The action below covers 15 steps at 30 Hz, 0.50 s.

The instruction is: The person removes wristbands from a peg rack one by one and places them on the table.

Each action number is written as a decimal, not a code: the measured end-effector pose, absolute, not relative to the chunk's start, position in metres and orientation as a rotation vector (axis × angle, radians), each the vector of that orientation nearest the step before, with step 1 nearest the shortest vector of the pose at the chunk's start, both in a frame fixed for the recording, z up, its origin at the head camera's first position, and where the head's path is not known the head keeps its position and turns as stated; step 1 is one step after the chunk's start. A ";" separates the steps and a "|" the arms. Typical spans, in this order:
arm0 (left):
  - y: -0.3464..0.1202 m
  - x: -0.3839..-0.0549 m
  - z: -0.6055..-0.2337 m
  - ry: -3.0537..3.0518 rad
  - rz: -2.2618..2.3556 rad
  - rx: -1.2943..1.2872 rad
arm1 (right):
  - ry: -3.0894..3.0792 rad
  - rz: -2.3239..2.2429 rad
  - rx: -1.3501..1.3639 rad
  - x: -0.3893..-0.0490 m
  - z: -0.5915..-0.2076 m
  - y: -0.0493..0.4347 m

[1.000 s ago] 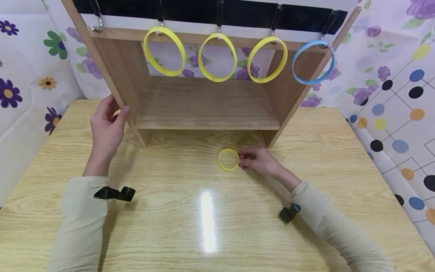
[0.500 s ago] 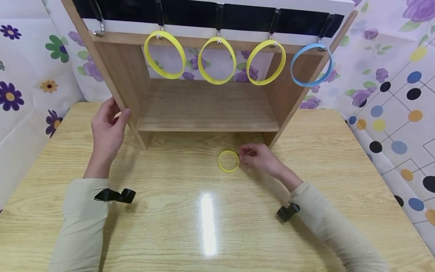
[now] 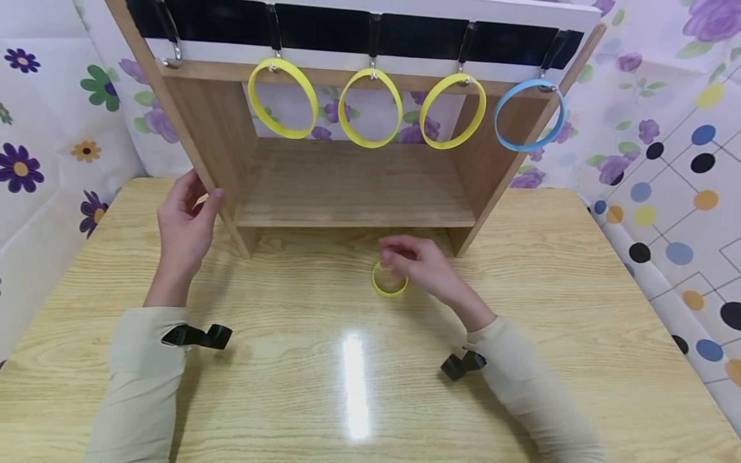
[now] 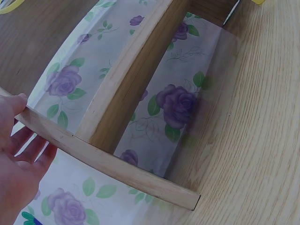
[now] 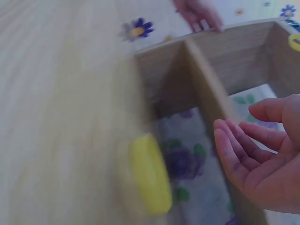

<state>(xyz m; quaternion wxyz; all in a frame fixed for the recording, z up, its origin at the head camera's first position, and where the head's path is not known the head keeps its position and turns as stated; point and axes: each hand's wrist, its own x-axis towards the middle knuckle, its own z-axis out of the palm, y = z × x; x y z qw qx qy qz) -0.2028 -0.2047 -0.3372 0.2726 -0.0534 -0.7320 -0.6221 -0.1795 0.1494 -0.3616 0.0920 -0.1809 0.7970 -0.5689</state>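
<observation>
My left hand [image 3: 186, 225] grips the left side panel of a wooden shelf [image 3: 353, 186]; in the left wrist view, the thumb and fingers lie on either side of the panel's edge [image 4: 136, 173]. A thin yellow ring [image 3: 390, 295] is on the table before the shelf. Over its far side hovers my right hand [image 3: 419, 263], covering part of the ring. Seen from the right wrist, that hand's fingers [image 5: 229, 145] are loosely bent with nothing between them, apart from the yellow ring [image 5: 152, 176].
Along the shelf's top rail hang three yellow rings [image 3: 370, 143] and one blue ring [image 3: 523, 147] on metal hooks. The leftmost hook [image 3: 173, 61] carries no ring. Flowered and dotted sheets [image 3: 648, 167] surround the wooden table [image 3: 278, 386].
My right hand has come away from the ring's right edge and moved left over its far side. The ring lies where it was. My left hand keeps its grip on the panel.
</observation>
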 end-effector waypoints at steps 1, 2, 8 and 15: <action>-0.205 -0.203 -0.337 -1.970 -1.674 -0.144 | 2.359 -1.716 -0.545 -0.180 -0.358 0.146; -0.204 -0.203 -0.337 -1.969 -1.673 -0.144 | 2.349 -1.743 -0.555 -0.181 -0.355 0.143; -0.205 -0.203 -0.336 -1.956 -1.673 -0.140 | 2.250 -1.883 -0.587 -0.183 -0.330 0.124; -0.204 -0.203 -0.337 -1.963 -1.672 -0.145 | 2.254 -1.956 -0.725 -0.182 -0.303 0.102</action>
